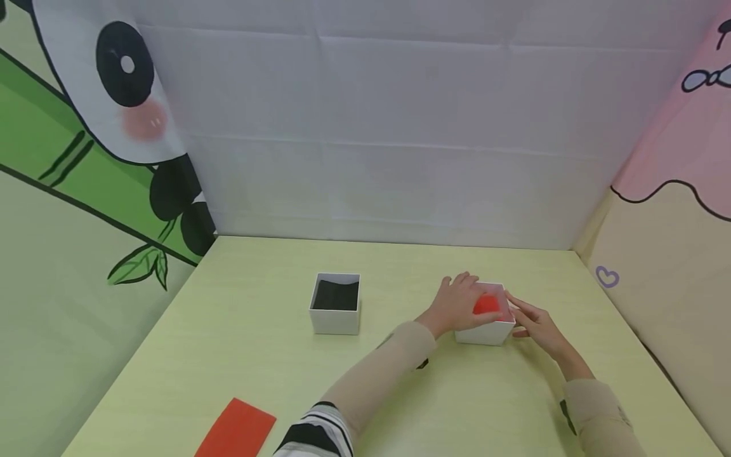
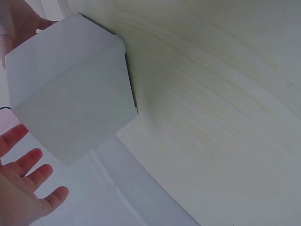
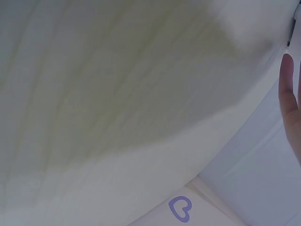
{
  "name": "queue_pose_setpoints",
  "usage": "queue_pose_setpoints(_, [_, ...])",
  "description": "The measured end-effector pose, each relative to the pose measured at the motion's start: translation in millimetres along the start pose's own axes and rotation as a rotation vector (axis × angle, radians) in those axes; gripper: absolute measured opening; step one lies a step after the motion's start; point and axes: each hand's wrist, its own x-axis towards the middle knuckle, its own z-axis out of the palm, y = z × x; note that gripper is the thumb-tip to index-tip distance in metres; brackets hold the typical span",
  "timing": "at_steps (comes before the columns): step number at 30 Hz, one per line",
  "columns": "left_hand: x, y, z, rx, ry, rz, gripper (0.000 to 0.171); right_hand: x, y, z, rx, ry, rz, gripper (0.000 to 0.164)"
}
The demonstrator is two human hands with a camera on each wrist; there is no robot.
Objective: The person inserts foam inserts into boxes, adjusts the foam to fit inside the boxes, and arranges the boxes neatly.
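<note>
A white open-topped box [image 1: 482, 334] stands at the right of the table, with something flat and red [image 1: 487, 304] inside it. Over its top left side reaches my left hand [image 1: 457, 304], its fingers spread and the thumb stretched across the opening. My right hand [image 1: 537, 327] lies along the box's right side with extended fingers. In the left wrist view the box [image 2: 75, 94] shows its outer walls, and the left fingers [image 2: 35, 179] appear spread apart. The right wrist view catches only part of the right hand [image 3: 289, 99] at the edge.
Left of the hands stands a second white box [image 1: 335, 322] with a black sheet-like piece [image 1: 337, 296] inside. A red sheet [image 1: 237, 428] lies at the table's front left. A white cloth backdrop [image 1: 400, 127] closes off the back, with printed panels on both sides.
</note>
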Motion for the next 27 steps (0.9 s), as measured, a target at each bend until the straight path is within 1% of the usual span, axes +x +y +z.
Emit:
queue_pose_setpoints(3, [-5.7, -1.0, -2.9, -0.009, 0.023, 0.012, 0.054, 0, -1, 1, -0.005, 0.004, -0.003, 0.043])
queue_pose_setpoints(7, [-13.4, -2.0, -5.7, -0.033, 0.033, 0.014, 0.053, 0, -1, 1, -0.005, 0.008, -0.009, 0.042])
queue_pose_setpoints(14, [-26.5, -4.6, -11.1, -0.023, 0.040, 0.012, 0.053, -1, 0, 2, -0.005, 0.010, -0.013, 0.041])
queue_pose_setpoints(19, [-37.6, -6.7, -14.7, -0.044, 0.062, 0.050, 0.052, -2, 0, 3, -0.008, 0.005, -0.006, 0.042])
queue_pose_setpoints(24, [-52.2, -9.8, -20.3, -0.068, 0.091, 0.084, 0.049, -2, -1, 2, -0.018, 0.011, 0.030, 0.044])
queue_pose_setpoints(27, [-61.2, -12.4, -23.1, -0.073, 0.128, 0.112, 0.045, -2, -2, 1, -0.033, 0.016, 0.056, 0.046])
